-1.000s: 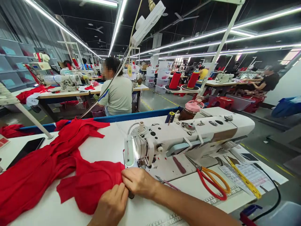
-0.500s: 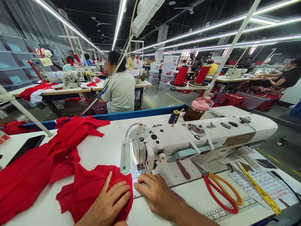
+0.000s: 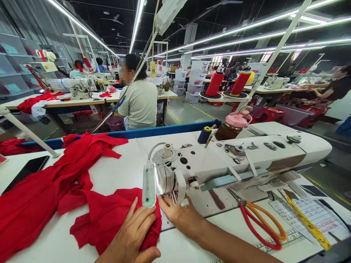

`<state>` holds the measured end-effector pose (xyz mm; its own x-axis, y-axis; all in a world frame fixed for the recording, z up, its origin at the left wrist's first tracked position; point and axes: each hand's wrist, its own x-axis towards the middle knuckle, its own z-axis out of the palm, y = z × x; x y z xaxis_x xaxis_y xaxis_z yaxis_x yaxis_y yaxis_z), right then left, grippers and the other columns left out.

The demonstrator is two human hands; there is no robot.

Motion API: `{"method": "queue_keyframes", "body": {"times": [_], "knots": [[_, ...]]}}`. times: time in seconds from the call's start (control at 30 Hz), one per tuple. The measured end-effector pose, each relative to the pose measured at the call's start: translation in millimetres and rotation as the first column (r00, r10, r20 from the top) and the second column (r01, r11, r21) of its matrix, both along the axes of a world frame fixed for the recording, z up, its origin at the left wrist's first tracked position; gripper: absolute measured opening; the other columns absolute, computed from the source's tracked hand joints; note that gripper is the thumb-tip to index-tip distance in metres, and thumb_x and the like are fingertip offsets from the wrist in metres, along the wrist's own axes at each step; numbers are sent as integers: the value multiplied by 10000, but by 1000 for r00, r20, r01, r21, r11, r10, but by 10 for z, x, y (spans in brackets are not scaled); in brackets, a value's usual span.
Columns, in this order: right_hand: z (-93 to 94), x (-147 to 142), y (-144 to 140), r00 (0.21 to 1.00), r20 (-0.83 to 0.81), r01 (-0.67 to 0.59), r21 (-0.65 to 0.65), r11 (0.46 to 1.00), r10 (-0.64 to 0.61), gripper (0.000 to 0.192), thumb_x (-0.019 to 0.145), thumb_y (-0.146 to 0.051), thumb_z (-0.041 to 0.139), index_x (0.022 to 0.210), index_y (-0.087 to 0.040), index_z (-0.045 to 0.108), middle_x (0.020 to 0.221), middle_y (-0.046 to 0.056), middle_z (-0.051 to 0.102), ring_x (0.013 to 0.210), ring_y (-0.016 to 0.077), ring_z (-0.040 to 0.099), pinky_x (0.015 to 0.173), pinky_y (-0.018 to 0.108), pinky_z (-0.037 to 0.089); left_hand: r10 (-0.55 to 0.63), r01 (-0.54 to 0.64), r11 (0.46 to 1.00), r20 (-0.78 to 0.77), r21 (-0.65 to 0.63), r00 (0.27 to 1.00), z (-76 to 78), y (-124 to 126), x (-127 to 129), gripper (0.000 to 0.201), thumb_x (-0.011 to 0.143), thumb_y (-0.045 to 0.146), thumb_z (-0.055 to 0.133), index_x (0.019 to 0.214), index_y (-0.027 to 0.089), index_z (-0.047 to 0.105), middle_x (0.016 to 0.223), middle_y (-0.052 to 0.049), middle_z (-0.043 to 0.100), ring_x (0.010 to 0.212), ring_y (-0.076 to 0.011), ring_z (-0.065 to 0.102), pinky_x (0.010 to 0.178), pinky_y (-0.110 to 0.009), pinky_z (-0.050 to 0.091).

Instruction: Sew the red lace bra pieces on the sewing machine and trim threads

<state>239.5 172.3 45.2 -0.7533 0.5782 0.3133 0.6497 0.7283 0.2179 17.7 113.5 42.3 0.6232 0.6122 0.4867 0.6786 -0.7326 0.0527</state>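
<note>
My left hand lies spread on a piece of red fabric, its fingertips just below a small lamp. At the needle end of a white sewing machine, my right hand has its fingers bent and drawn together. Its fingertips are by the presser foot, close to the fabric's right edge. Whatever they pinch is hidden or too small to make out. A longer heap of red fabric stretches along the left of the table.
Scissors with red and orange handles lie right of my right forearm, near a yellow tape measure. A pink-lidded jar and a dark blue thread spool stand behind the machine. A phone lies at left. A co-worker sits ahead.
My right hand has moved up and in toward the needle area. My left hand and the fabric under it have shifted right, closer to the machine. The view has swung slightly.
</note>
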Motion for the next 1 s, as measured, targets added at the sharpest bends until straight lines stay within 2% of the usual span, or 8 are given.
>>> {"method": "queue_keyframes", "body": {"times": [0.1,0.17,0.27,0.33,0.47,0.53,0.8,1.0], "knots": [[79,118,-8,1000,15,-1,-59,998,2,438,740,62,527,1076,-207,608,889,29,687,778,187,638,646,289,454,1,0,999,10,-36,1000,12,2,7,636,931,649,535,1281,118,566,1269,-159,689,1197,-272,647,1189,-456,342],[128,209,-52,1000,9,9,-174,985,-7,448,759,29,526,1128,-212,600,889,33,679,750,183,624,665,288,452,-1,3,999,28,-53,1000,31,13,31,619,953,634,505,1295,121,555,1258,-159,690,1188,-267,649,1183,-456,356],[148,283,-158,998,-42,-51,-380,924,38,524,803,-6,516,1264,-251,555,1006,39,665,773,182,617,691,294,446,1,1,998,35,-58,999,30,46,71,563,1001,592,433,1295,124,540,1262,-159,684,1195,-255,636,1163,-452,390],[126,283,-227,994,-91,-93,-422,902,60,554,824,-12,513,1307,-281,535,1068,33,651,788,181,610,719,300,444,11,-11,998,0,-60,1000,2,71,79,537,1003,589,427,1275,142,549,1316,-154,656,1248,-277,593,1136,-477,420],[56,256,-286,985,-173,-93,-407,909,23,489,847,-17,518,1271,-256,571,1050,35,653,814,179,590,811,310,439,21,-33,996,-132,-84,991,-66,124,48,591,907,671,553,1242,184,581,1365,-142,623,1277,-372,541,1052,-590,472],[23,257,-268,975,-219,-108,-379,919,25,494,846,-13,514,1279,-242,575,1056,42,658,834,183,583,854,317,436,32,-47,994,-145,-102,989,-77,167,35,583,892,657,588,1241,190,585,1330,-156,634,1230,-384,564,1015,-618,488],[-67,298,-171,980,-199,-47,-264,964,-7,434,855,-48,463,1221,-185,650,819,76,630,872,253,560,886,401,445,37,-39,971,-13,-235,999,-62,323,110,391,951,548,560,1113,205,655,1227,-141,631,1045,-297,617,998,-556,502],[-24,290,-176,973,-232,-49,-210,976,-1,524,806,-34,496,1280,-209,635,885,85,648,870,249,562,863,385,447,68,-68,947,-9,-314,998,-119,300,98,381,966,530,545,1189,237,645,1109,-96,679,1028,-282,624,959,-473,524]]}}
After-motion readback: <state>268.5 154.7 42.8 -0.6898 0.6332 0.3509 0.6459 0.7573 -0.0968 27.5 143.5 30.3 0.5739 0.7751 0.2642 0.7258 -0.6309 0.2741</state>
